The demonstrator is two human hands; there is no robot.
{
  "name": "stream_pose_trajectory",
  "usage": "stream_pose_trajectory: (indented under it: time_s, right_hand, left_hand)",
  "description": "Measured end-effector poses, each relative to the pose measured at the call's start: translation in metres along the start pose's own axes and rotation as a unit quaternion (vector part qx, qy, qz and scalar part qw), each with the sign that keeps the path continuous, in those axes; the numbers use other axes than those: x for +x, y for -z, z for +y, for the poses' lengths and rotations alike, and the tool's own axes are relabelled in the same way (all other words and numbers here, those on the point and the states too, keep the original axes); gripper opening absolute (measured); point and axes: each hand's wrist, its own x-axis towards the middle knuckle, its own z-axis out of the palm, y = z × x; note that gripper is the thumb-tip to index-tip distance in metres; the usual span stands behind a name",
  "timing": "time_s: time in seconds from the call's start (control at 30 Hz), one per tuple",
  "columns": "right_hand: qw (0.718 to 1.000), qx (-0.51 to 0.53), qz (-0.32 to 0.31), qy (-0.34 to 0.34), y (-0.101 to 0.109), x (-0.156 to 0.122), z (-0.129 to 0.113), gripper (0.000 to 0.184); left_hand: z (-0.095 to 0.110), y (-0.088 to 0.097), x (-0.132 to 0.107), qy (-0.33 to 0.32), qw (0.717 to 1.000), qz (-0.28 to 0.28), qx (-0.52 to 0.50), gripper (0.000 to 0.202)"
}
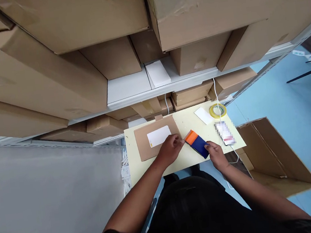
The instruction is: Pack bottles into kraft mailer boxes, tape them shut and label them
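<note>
A flat, dark blue item with an orange end point(198, 143) is tilted above the pale table. My right hand point(216, 155) grips its blue end between thumb and fingers. Close to the orange corner, my left hand point(172, 149) has its fingers curled in a pinch; whether they touch that corner or hold something small cannot be made out. Beneath and beyond my left hand lies a flat brown cardboard piece point(144, 142) carrying a white card or label point(157, 135).
On the pale table point(136, 171) lie a white sheet point(203, 115), yellow tape rolls point(213, 111) and a phone point(224, 133) with a white cable. Shelves loaded with cardboard boxes point(77, 20) rise behind. An open carton point(286, 154) stands on the right.
</note>
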Motion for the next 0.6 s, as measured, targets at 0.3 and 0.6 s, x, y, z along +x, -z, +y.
stream_pose_trajectory:
  time_s: [0.3, 0.6]
  right_hand:
    - [0.998, -0.024, -0.002, 0.057, 0.002, -0.004, 0.004, 0.041]
    - [0.999, -0.024, -0.003, 0.026, 0.016, 0.003, 0.014, 0.054]
  left_hand:
    - [0.011, -0.027, 0.014, 0.173, 0.942, -0.043, -0.283, 0.046]
    - [0.010, -0.037, 0.041, 0.176, 0.980, -0.005, -0.096, 0.024]
